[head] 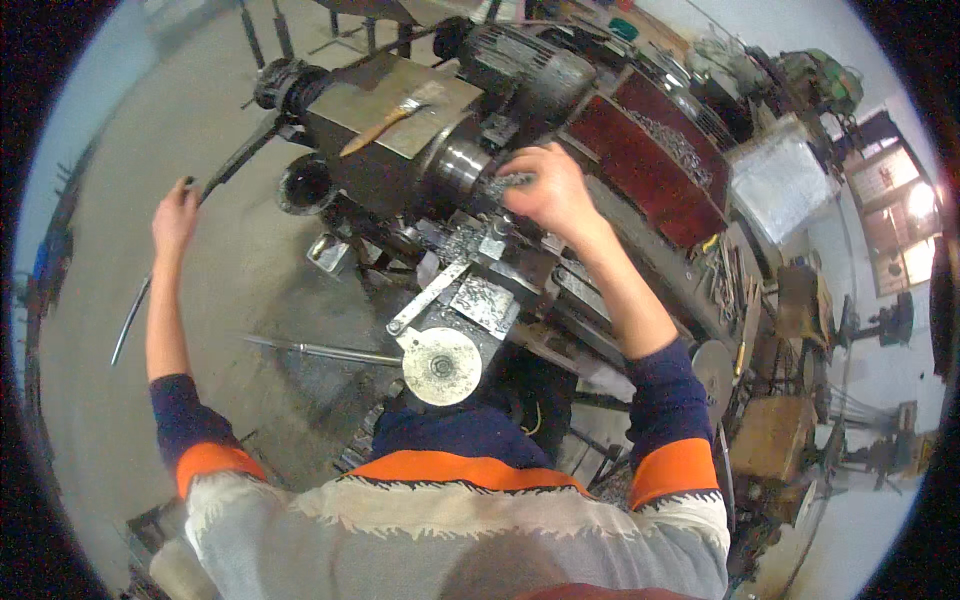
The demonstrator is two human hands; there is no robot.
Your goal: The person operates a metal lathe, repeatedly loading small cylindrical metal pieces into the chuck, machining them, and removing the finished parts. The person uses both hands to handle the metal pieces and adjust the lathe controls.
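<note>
My left hand (176, 216) is closed around a long metal lever (244, 155) that runs down from the headstock of a metal lathe. My right hand (549, 187) is at the spindle, its fingers curled just right of the shiny round chuck (459, 165). A grey, chip-covered piece (511, 180) shows between its thumb and fingers; whether they grip it or only touch it is unclear. On the headstock cover (337, 105) lies a brush with a wooden handle (379, 131). Below my right hand are the tool post (495, 240) and a chip-strewn slide (484, 304).
A pale round disc (442, 367) with a long metal handle (352, 354) stands close before my body. An electric motor (529, 64) is behind the headstock. Dark red trays (630, 157) hold metal shavings. Hand tools (727, 289) lie at the right, near a wooden box (772, 435).
</note>
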